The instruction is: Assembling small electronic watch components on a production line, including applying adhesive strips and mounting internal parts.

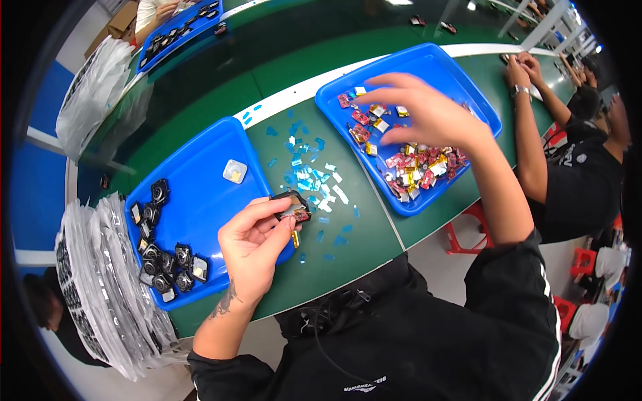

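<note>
My left hand point(251, 250) pinches a small black plastic casing point(292, 198) above the right rim of the left blue tray point(207, 214). A red circuit board point(303, 216) shows in the casing, and a gold-wrapped battery cell point(295, 238) hangs below it. My right hand point(435, 117), slightly blurred, hovers with fingers apart over the right blue tray point(438, 63), nothing visible in its grasp. Many red circuit boards with small batteries point(421, 170) lie heaped in that tray. Several black casings point(157, 260) and a clear square piece point(235, 171) rest in the left tray.
Blue and white film scraps point(307, 177) litter the green table between the trays. Plastic-wrapped stacks point(103, 287) stand left of the left tray. A co-worker's arm point(531, 154) is at the right, near a red stool point(471, 230). Another blue tray point(180, 33) sits farther back.
</note>
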{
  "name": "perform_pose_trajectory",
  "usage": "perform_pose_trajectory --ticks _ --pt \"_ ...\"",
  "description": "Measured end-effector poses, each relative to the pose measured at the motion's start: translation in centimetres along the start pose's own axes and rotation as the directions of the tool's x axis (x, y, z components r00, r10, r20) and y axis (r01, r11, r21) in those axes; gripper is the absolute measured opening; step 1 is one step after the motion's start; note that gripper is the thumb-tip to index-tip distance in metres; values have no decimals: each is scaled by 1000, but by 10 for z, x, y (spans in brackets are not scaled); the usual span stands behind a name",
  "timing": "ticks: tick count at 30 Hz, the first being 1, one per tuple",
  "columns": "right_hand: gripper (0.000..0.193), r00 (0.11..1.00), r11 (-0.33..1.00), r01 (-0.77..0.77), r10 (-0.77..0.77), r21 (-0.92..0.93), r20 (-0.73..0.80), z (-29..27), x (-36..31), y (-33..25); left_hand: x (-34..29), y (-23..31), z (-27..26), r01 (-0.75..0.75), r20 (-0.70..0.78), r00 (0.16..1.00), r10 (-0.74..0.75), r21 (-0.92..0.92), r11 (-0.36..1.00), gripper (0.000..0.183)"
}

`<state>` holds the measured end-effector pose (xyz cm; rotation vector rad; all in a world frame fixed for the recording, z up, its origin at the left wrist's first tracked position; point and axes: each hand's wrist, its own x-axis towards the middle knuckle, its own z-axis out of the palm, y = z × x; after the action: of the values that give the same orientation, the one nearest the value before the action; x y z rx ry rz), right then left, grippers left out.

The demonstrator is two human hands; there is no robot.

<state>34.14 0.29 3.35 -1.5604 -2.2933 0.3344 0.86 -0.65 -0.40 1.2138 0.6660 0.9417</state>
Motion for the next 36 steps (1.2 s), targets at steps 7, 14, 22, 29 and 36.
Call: perform_pose_trajectory --ticks 7,14,22,29,36 --pt "19 989 998 -44 39 35 142 8 5 16 0 -1 -1 -32 -51 998 33 34 999 28" --pt "17 953 878 -269 302 397 -23 -31 -27 41 -1 2 -3 -1 6 1000 1 -12 1000 26" --pt "20 926 964 -155 65 -215 -372 9 -10 16 1 1 4 22 -50 999 -22 2 1000 27" --pt "13 976 987 -163 163 12 -147 35 9 4 -2 7 5 94 -89 991 -100 -67 993 27" --pt "11 971 968 -232 225 -96 -79 39 10 1 2 6 6 50 -43 997 -57 -139 989 26"
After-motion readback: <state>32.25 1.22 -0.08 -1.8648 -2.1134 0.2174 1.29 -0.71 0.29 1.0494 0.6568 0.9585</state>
